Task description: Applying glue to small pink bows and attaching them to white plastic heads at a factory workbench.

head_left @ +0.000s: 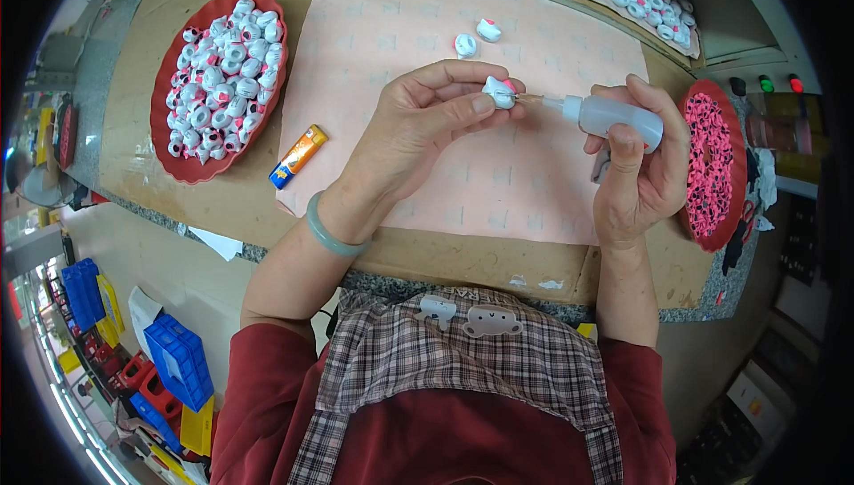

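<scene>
My left hand (422, 116) pinches a small white cat-head-shaped piece (500, 93) with a pink patch, between thumb and fingers above the pale pink paper (498, 178). A translucent white squeeze bottle (614, 120) with a thin needle nozzle lies tilted in my right hand (642, 178), fingers and thumb wrapped round it. Its tip reaches the right side of the piece; whether it touches I cannot tell. Farther back on the paper sit two similar white and pink pieces, one nearer (465, 45) and one behind it (488, 30).
A red scalloped dish (161, 125) heaped with white pieces stands at left; another red dish (737, 142) with small pink and black parts stands at right. An orange and blue packet (299, 157) lies left of my forearm. More white pieces (636, 0) fill a shelf at the back right.
</scene>
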A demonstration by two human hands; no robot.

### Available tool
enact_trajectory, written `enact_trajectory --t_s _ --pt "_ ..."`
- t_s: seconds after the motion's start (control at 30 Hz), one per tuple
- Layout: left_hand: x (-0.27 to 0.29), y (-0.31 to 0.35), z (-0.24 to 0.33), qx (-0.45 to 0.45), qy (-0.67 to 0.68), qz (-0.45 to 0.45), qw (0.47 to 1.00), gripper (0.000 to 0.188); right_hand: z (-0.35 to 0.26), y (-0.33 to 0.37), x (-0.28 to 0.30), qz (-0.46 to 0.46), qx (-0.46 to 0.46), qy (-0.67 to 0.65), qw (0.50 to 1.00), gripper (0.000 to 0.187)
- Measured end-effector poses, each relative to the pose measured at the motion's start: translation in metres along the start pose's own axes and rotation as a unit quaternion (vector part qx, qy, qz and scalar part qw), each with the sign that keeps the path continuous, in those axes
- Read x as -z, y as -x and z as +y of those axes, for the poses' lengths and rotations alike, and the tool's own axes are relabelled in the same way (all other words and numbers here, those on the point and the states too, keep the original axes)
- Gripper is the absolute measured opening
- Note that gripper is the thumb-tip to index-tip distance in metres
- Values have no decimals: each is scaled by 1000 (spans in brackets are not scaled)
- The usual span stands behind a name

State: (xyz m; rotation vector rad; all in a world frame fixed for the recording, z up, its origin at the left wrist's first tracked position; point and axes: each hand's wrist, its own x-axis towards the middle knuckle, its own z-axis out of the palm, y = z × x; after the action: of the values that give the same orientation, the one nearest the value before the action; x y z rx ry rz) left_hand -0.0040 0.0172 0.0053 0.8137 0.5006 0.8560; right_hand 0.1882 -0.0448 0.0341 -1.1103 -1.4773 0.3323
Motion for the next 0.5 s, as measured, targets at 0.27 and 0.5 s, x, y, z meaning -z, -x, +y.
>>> enact_trajectory --t_s 0.27,0.5 --pt "0 -1 0 -2 1 2 1000 28 1 -1 2 2 -5 -2 1000 32" --pt "1 0 1 -1 0 6 1000 29 5 -2 0 26 -1 -27 999 29"
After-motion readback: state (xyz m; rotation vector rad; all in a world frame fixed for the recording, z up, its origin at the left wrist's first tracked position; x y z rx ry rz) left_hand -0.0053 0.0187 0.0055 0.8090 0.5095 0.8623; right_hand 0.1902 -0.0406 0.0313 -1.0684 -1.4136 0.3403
